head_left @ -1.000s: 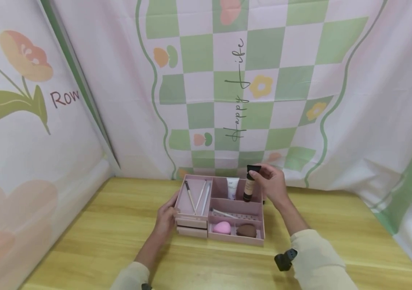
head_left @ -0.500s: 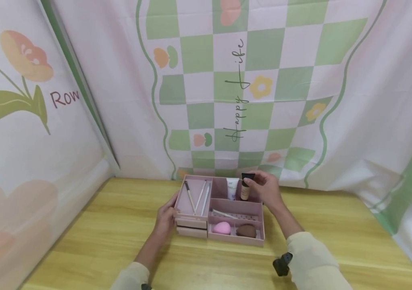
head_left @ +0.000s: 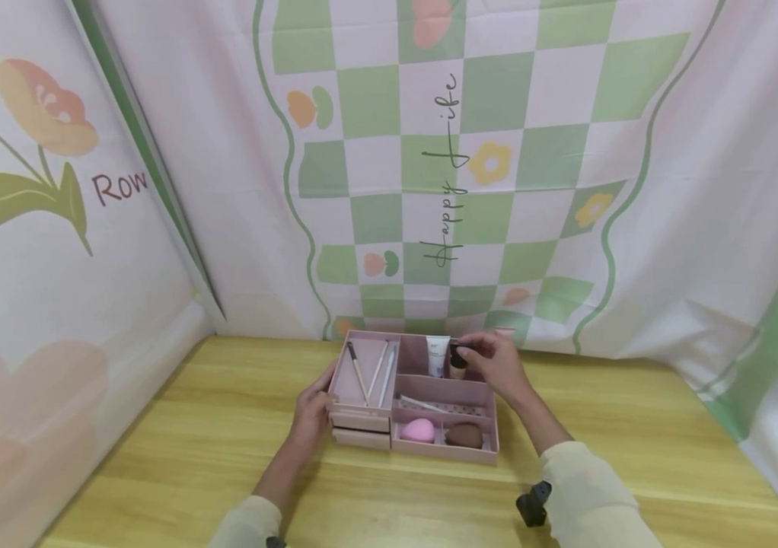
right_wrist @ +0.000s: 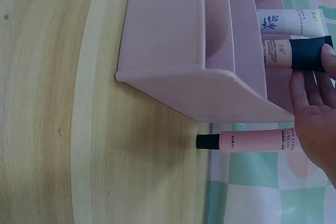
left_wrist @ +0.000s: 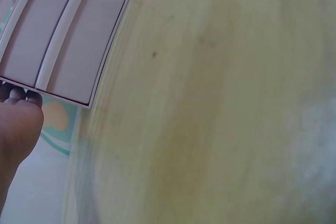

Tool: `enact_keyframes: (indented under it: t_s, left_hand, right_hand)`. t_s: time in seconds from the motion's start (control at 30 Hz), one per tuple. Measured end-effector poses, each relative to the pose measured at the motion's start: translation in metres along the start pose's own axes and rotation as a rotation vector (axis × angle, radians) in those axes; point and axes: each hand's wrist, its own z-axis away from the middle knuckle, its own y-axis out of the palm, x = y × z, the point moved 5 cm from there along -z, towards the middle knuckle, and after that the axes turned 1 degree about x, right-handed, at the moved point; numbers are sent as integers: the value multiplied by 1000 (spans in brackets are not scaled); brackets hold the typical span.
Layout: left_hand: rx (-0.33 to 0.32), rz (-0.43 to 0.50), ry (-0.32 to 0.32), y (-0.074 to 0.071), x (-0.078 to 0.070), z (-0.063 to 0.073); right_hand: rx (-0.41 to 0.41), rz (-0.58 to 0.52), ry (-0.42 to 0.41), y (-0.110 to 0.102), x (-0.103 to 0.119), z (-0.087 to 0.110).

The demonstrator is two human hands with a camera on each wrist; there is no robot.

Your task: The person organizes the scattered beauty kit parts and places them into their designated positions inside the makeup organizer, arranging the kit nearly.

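Observation:
A pink desk organizer point(head_left: 447, 455) stands on the table. My left hand point(head_left: 310, 415) rests against its left side; in the left wrist view the fingers point(left_wrist: 34, 98) touch that side beside the drawers. At the back right compartment my right hand point(head_left: 501, 371) pinches the black cap of a beige foundation tube point(right_wrist: 278, 54), between thumb and fingers. The tube's lower part is inside the compartment, its bottom end hidden by the divider. Just left of it a white cream tube point(head_left: 437, 356) stands upright.
Several slim brushes point(head_left: 358, 373) lie on the organizer's left top. A pink sponge point(head_left: 419, 431) and a brown sponge point(head_left: 463, 435) fill front compartments. A pink isolation cream tube point(right_wrist: 252, 141) stands on its black cap beside the organizer's right side. A patterned curtain point(head_left: 375, 167) hangs behind.
The right hand has moved down and left, lowering the foundation tube into the back right compartment next to the white tube. The left hand has stayed at the organizer's side.

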Motion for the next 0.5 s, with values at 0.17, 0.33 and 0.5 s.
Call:
enact_keyframes:
  t_s: [0.17, 0.33, 0.5]
  left_hand:
    - [-2, -5, 1, 0, 0, 0]
    - [0, -8, 0, 0, 0, 0]
    - [-3, -4, -3, 0, 1, 0]
  right_hand:
    - [10, 27, 23, 0, 0, 0]
    - [20, 29, 19, 0, 0, 0]
    - [23, 13, 21, -1, 0, 0]
